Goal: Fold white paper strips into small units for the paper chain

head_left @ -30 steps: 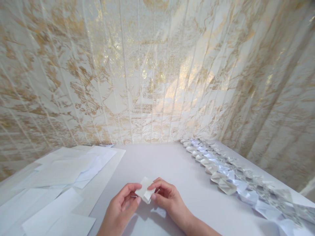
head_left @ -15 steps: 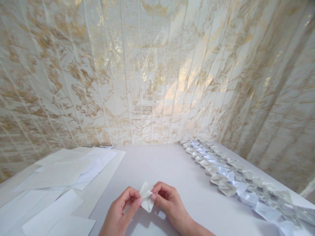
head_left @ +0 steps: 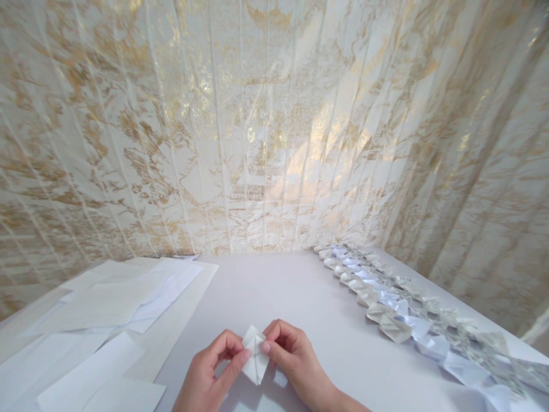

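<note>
Between my two hands, just above the table, is a small piece of folded white paper [head_left: 256,361], diamond-shaped with a crease down its middle. My left hand [head_left: 217,363] pinches its left corner between thumb and fingers. On the opposite corner, the thumb and fingers of my right hand [head_left: 295,356] are closed in a pinch. The fingers behind the paper are partly hidden.
Loose sheets of white paper [head_left: 103,303] overlap on the left of the white table [head_left: 257,286]. Along the right side run rows of folded paper pieces [head_left: 397,329], white, bluish and printed grey. A gold-patterned curtain [head_left: 257,143] hangs behind the table.
The folded paper has tilted and flattened into a clearer diamond, its lower point now further down. Both hands keep their pinch and have shifted only slightly.
</note>
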A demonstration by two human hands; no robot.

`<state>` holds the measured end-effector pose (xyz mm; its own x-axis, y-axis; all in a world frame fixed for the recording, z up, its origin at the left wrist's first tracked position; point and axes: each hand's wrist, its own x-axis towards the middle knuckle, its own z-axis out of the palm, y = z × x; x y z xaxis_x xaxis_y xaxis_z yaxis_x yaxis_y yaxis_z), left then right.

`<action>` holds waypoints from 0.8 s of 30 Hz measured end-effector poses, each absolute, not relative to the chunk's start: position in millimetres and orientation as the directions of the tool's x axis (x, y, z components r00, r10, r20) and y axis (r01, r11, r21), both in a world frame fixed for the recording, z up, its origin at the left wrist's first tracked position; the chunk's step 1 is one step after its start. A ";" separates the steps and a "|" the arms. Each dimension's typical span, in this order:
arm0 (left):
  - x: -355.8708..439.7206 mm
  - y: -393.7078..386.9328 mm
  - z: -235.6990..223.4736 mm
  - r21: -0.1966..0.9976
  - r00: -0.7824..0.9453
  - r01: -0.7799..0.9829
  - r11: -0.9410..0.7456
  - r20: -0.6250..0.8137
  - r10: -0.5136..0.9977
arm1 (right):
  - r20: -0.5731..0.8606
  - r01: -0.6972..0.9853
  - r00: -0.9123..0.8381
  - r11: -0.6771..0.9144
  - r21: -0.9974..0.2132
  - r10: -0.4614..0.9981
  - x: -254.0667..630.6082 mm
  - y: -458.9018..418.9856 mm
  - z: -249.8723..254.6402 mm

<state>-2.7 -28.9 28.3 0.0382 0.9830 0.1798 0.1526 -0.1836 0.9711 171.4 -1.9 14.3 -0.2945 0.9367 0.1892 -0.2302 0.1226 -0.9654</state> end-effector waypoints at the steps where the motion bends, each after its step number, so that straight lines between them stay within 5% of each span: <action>1: -2.0 -29.8 29.5 0.973 0.036 0.151 -0.174 0.170 0.985 | 0.192 -0.224 -0.289 0.129 -0.966 0.938 171.5 -1.8 13.5; 19: 3.0 -30.6 28.3 0.993 -0.025 0.046 -0.111 0.112 0.993 | 0.178 -0.150 -0.220 0.147 -0.978 0.959 165.5 -2.1 10.2; 24: 3.5 -31.5 27.8 0.997 0.015 -0.050 -0.059 0.060 0.998 | 0.215 -0.282 -0.252 0.141 -0.949 0.944 163.8 -1.0 8.1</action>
